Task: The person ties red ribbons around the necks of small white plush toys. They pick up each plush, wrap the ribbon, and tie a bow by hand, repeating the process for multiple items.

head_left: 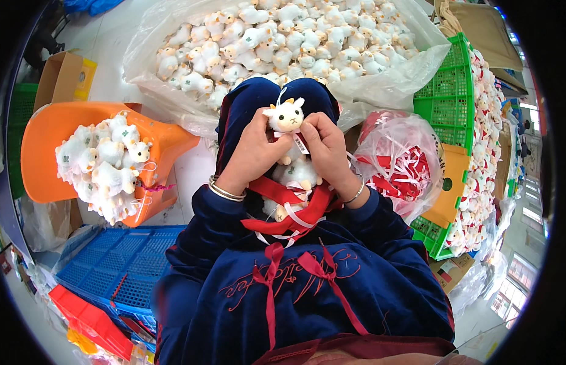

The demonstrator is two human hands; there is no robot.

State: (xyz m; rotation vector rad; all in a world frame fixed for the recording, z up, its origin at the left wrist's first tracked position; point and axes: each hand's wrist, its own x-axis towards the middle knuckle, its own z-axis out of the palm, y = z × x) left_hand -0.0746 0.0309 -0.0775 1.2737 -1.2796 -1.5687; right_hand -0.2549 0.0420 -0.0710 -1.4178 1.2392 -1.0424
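A small white plush animal (285, 117) with a cream face is held upright above my lap between both hands. My left hand (254, 153) grips its left side, with bangles on the wrist. My right hand (327, 149) pinches the toy's neck, where a white tag hangs. Another white plush toy (298, 174) lies on my lap below, on a bundle of red ribbons (289, 210) with white strips. More red ribbons (307, 274) trail down my dark blue velvet top.
A big clear plastic bag (386, 79) full of white plush toys lies ahead. An orange plastic chair (48, 140) on the left carries a pile of them. A green crate (450, 97) and a bag of red ribbons (398, 164) stand right. Blue crate (115, 267) lower left.
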